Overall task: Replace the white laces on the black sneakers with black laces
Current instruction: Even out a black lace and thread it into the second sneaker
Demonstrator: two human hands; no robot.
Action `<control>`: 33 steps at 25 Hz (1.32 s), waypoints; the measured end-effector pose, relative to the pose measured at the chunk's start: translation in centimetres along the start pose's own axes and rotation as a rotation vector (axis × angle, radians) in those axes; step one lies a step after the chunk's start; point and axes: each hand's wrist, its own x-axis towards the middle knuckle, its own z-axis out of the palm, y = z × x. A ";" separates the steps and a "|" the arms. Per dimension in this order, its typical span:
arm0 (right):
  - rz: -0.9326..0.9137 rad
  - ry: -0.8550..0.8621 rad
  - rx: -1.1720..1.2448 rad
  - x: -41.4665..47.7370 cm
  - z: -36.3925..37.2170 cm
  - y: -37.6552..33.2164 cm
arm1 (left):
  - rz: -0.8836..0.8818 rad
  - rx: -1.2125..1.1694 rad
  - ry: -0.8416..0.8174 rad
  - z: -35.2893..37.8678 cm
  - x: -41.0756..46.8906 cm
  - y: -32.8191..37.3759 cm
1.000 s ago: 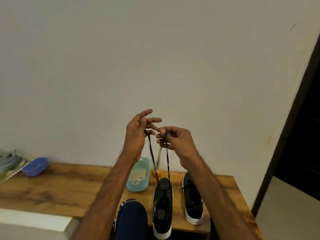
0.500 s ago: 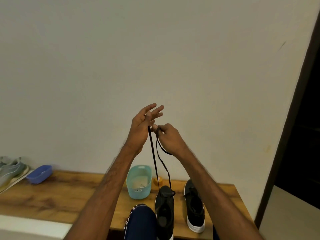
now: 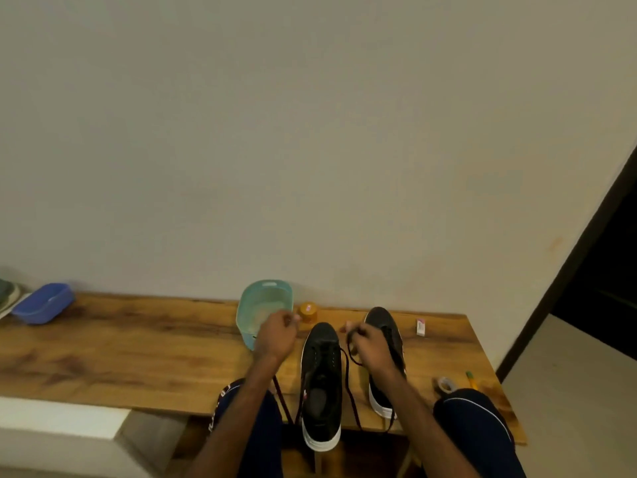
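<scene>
Two black sneakers with white soles stand on the wooden bench (image 3: 138, 357). The near sneaker (image 3: 322, 384) sits between my arms with its heel over the front edge. The far sneaker (image 3: 386, 343) is partly hidden by my right hand. A black lace (image 3: 348, 374) runs through the near sneaker and both its ends hang down past the bench edge. My left hand (image 3: 275, 336) is closed on the left end beside the shoe's toe. My right hand (image 3: 370, 346) is closed on the right end just right of the toe.
A teal plastic tub (image 3: 265, 305) stands behind my left hand, with a small orange jar (image 3: 307, 312) next to it. A blue tub (image 3: 43, 302) lies far left. A small white packet (image 3: 421, 327), a tape roll (image 3: 447, 385) and a green-tipped tool (image 3: 471, 379) lie on the right. My knees press against the bench front.
Both hands have come down from chest height to bench level, one on each side of the near sneaker's toe. The lace ends now hang slack instead of being pulled up.
</scene>
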 end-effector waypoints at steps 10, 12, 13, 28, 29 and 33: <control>0.083 -0.271 -0.456 7.1 5.2 9.6 | -0.154 0.533 -0.169 9.8 5.8 -5.7; 0.085 -0.210 -0.273 7.2 4.4 10.8 | -0.137 0.529 -0.160 10.3 6.2 -5.9; 0.104 -0.157 -0.127 7.1 3.9 11.2 | -0.161 0.503 -0.176 10.5 6.3 -6.2; 0.146 -0.352 -0.504 7.1 4.8 10.9 | -0.411 -0.543 -0.243 6.7 2.6 -5.5; 0.142 -0.339 -0.526 7.1 5.1 10.6 | -0.350 -0.409 -0.187 6.7 2.5 -5.4; 0.110 -0.013 -0.328 5.7 3.6 7.3 | -0.155 -0.073 0.024 6.4 0.8 -4.7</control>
